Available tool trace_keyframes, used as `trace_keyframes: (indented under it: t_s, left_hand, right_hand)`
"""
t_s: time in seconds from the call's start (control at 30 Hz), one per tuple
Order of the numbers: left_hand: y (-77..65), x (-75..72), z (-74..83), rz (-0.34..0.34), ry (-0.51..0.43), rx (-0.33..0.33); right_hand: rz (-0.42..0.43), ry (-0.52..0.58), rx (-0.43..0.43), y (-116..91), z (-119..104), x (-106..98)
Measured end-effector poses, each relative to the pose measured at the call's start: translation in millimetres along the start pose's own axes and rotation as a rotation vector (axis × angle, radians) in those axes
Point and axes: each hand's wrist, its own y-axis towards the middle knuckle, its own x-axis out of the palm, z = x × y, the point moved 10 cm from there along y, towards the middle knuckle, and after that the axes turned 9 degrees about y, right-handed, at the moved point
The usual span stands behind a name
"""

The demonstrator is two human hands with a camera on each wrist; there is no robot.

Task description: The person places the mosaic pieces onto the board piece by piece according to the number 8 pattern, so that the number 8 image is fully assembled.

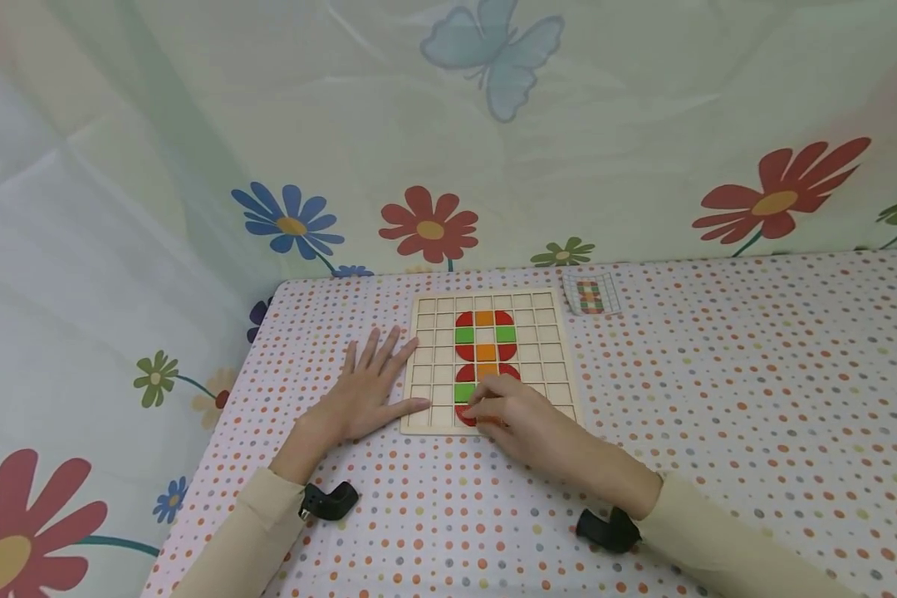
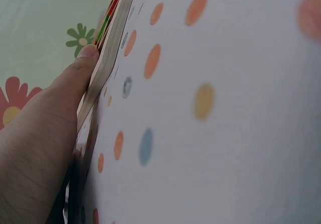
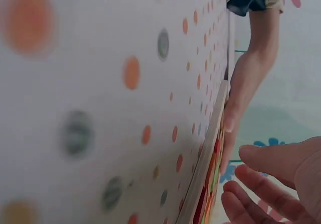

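A square wooden grid board (image 1: 426, 419) lies flat, with coloured pieces set in its middle columns: red rounded corners (image 1: 466, 350), orange squares (image 1: 485, 318) and green squares (image 1: 506, 335). My left hand (image 1: 362, 394) rests spread at the board's left edge, fingers straight; its thumb (image 2: 86, 58) lies on the border in the left wrist view. Over the lower middle cells hovers my right hand (image 1: 519, 415), fingers loosely bent beside a red corner piece (image 1: 465, 414). In the right wrist view its thumb and fingers (image 3: 261, 184) stand apart, nothing visible between them. This hand hides some lower cells.
A small card (image 1: 592, 295) printed with a coloured grid pattern lies beyond the board's upper right corner. The dotted tablecloth (image 1: 718, 374) spreads around the board. Behind the table hangs a flowered curtain (image 1: 620, 166). Black wrist devices (image 1: 330, 502) sit at both sleeves.
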Motion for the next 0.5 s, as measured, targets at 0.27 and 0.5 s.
trace_keyframes:
  t_s: [0.27, 0.5]
  left_hand:
    - [0.6, 1.5, 3.9, -0.012, 0.001, 0.006]
    - [-11.5, 2.5, 11.4, -0.04, -0.05, -0.001]
  right_hand:
    - [0.095, -0.11, 0.158, -54.5, 25.6, -46.8]
    - [0.335, -0.274, 0.162, -96.0, 60.8, -114.5]
